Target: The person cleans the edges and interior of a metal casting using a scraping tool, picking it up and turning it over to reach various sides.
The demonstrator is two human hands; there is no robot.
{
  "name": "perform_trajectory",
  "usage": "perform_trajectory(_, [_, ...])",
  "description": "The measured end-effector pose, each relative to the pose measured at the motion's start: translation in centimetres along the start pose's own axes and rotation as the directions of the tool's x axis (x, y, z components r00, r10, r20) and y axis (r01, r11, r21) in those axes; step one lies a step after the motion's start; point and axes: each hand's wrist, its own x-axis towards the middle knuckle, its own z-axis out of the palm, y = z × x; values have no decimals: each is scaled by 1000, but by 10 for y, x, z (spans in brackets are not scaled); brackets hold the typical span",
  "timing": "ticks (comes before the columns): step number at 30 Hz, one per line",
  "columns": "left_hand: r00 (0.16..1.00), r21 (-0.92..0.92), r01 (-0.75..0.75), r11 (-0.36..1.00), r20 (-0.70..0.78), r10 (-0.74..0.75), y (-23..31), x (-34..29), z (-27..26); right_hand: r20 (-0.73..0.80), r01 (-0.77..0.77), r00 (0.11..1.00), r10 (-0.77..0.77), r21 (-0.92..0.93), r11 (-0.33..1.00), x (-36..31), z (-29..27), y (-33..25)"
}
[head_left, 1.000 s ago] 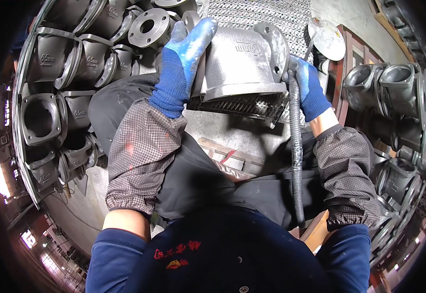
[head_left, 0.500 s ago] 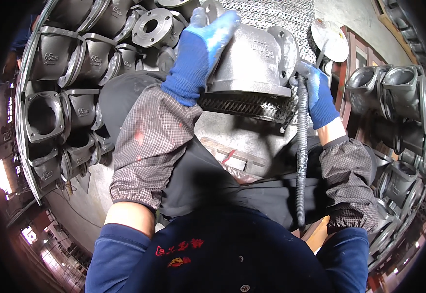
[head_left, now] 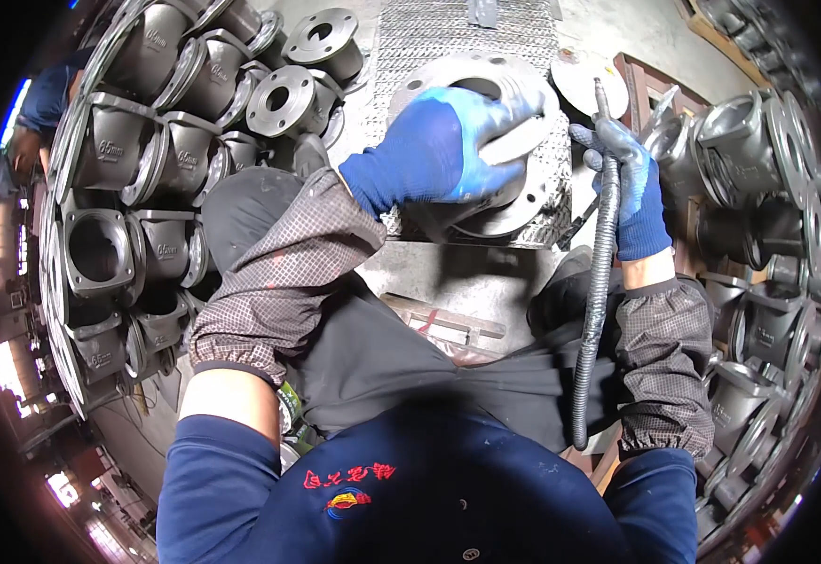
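A grey cast-metal valve body [head_left: 412, 86] rests on the textured metal-topped bench in front of me, with a round flange upward. My left hand [head_left: 462, 141], in a blue glove, lies across it with fingers curled round its edge. They are slightly blurred, and the palm hides the middle of the casting. At the right, my right hand [head_left: 625, 160], also gloved in blue, closes round the upper end of a ribbed grey hose [head_left: 591, 320]. Its narrow tip points away from me, apart from the casting. The hose hangs down over my right thigh.
Stacked valve bodies [head_left: 110, 155] fill a rack on my left. More valve bodies [head_left: 749, 155] are piled on my right. A pale round disc [head_left: 584, 80] stands beside the bench [head_left: 486, 38]. Another person's arm [head_left: 39, 113] shows at the far left.
The valve body has been turned, so its round flange now faces up. My left hand has moved right and nearer across it. My right hand has shifted slightly right with the hose.
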Motion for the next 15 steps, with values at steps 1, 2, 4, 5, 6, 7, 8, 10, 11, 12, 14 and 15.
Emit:
perform_trajectory(1, [994, -3, -105, 994, 16, 105, 5, 0, 3, 34, 24, 999, -26, 42, 999, -1, -2, 0])
perform_trajectory(2, [978, -14, -207, 978, 34, 208, 8, -3, 12, 44, 16, 999, -19, 64, 998, -6, -4, -1])
perform_trajectory(4, [947, 96, -268, 959, 211, 243, 18, -24, 18, 13, 8, 1000, -7, -82, 997, -3, -8, 4])
perform_trajectory(5, [948, 159, -306, 939, 136, 286, 17, -27, 19, -38, 59, 997, -61, -64, 996, -4, -8, 6])
perform_trajectory(6, [942, 224, -337, 915, 62, 331, 16, -29, 21, -44, 35, 998, -33, 40, 999, -6, -11, 2])
perform_trajectory(7, [941, 191, -338, 922, 47, 335, 16, -27, 20, -38, 42, 998, -41, 16, 999, -5, -17, 3])
perform_trajectory(8, [949, 202, -313, 928, 43, 311, 19, -27, 18, -33, 49, 998, -49, -9, 999, -2, -22, 5])
perform_trajectory(10, [982, 262, -186, 947, 8, 191, 14, -34, 20, -91, 75, 993, -70, 59, 995, 2, -20, 10])
perform_trajectory(11, [991, 315, -130, 940, 20, 130, 9, -41, 15, -71, 55, 996, -51, 55, 997, 2, -20, 10])
perform_trajectory(12, [995, 294, -60, 954, -59, 81, 3, -43, 14, -51, 35, 998, -33, 50, 998, 2, -19, 11])
perform_trajectory(14, [950, 186, 99, 978, -311, -37, -31, -63, 31, -45, 32, 999, -31, 10, 999, 2, -18, 15])
perform_trajectory(15, [933, 53, 234, 971, -293, -209, -37, -71, 32, -40, 45, 998, -46, -30, 999, 1, -19, 13])
